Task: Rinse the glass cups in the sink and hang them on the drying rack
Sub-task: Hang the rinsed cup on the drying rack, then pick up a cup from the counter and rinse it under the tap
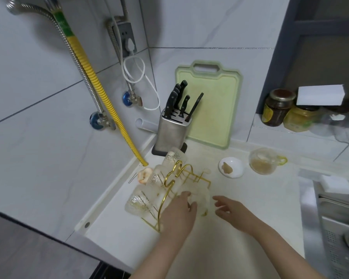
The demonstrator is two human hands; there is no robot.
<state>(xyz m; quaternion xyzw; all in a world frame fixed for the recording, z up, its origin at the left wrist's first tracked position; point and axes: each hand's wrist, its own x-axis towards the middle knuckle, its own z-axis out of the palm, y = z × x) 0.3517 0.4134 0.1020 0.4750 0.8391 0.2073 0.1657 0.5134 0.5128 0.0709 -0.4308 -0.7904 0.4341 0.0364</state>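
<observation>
A gold wire drying rack [181, 174] stands on the white counter, with several frosted glass cups hung on its left side, the nearest one [138, 200] lying mouth outward. My left hand [179, 212] grips a frosted glass cup [199, 198] at the rack's near right side, thumb on its front. Just right of that cup my right hand [230, 210] hovers, fingers spread and holding nothing. The steel sink [338, 228] lies at the far right edge.
A knife block [172, 129] and a green cutting board [210, 105] stand behind the rack. A small white dish [231, 167] and a glass teapot [264, 161] sit to the right. Jars [278, 107] line the sill. A white sponge [334, 184] lies by the sink.
</observation>
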